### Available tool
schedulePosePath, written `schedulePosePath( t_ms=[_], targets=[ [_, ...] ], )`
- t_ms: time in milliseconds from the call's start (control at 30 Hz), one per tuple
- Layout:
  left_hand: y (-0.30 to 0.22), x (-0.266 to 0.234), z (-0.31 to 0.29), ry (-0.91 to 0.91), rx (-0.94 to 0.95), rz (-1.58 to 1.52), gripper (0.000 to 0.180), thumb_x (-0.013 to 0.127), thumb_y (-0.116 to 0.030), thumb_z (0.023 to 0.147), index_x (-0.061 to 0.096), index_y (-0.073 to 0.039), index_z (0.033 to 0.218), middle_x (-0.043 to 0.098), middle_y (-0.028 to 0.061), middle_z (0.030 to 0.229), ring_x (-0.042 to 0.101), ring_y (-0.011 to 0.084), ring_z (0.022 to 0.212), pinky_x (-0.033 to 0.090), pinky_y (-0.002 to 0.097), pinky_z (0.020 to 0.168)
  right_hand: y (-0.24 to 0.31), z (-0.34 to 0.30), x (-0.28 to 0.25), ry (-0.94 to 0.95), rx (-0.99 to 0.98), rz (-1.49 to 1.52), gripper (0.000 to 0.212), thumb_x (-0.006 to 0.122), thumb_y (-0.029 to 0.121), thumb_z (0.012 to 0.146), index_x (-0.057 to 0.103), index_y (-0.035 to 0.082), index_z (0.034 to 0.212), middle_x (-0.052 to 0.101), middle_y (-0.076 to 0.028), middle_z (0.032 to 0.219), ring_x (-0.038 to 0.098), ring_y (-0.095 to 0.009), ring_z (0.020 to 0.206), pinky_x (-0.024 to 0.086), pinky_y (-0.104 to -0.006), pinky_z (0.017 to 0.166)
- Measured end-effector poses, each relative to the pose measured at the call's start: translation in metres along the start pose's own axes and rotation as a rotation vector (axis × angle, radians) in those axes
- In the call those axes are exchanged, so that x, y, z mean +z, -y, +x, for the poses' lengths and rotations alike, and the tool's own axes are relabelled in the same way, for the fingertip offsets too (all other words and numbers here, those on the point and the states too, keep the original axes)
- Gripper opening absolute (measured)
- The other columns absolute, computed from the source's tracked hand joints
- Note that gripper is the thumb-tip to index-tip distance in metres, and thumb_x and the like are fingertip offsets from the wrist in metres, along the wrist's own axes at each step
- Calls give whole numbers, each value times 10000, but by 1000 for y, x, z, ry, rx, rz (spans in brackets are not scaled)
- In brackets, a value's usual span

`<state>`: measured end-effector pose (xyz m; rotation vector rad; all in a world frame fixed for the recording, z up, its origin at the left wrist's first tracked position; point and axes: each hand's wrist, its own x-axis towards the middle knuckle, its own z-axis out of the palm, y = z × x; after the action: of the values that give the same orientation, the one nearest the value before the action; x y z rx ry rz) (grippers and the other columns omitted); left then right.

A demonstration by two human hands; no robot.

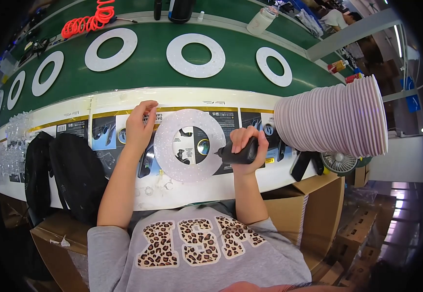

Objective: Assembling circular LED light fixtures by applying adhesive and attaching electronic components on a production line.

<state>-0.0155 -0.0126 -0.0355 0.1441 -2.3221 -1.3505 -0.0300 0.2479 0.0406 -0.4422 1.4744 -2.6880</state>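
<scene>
A white speckled ring [168, 163] lies flat on the bench in front of me, on top of printed package sheets that show through its hole. In my right hand [250, 146] is a black squeeze bottle [240, 152], tilted so its narrow nozzle points left at the ring's right side. Whether the tip touches the ring I cannot tell. My left hand [142, 121] rests just beyond the ring's upper left edge, fingers loosely extended and holding nothing. To the right lies a long stack of similar white rings [328, 117], leaning on its side.
Several white rings lie spaced along the green conveyor belt [148, 48] beyond the bench. A black bag [77, 170] and clear plastic parts [17, 141] sit left. A small fan [339, 163] stands below the stack. Open cardboard boxes [313, 209] flank me. A jar [262, 20] stands behind.
</scene>
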Motion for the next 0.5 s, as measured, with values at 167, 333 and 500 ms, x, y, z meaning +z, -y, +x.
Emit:
schedulePosePath(
  t_ms=[167,333,500],
  targets=[
    [-2,0,1,5,-9,8,161,555,-82,918,609,-11,1052,683,108,968,628,185,805,486,282,756,0,1,-2,-8,7,7,448,279,357,968,412,100,626,433,-29,507,383,-123,497,298,-275,592],
    [-2,-1,0,2,-6,14,161,556,-81,919,607,-8,1054,685,107,970,629,181,812,486,280,757,-4,1,-7,26,14,50,485,290,383,968,465,78,633,471,-50,525,406,-138,536,319,-261,581],
    [-3,0,2,8,-1,11,161,558,-80,919,606,-6,1055,686,106,973,631,178,816,486,279,757,2,0,-6,1,5,81,475,288,378,967,464,74,647,475,-56,532,405,-141,540,321,-269,583]
  ],
)
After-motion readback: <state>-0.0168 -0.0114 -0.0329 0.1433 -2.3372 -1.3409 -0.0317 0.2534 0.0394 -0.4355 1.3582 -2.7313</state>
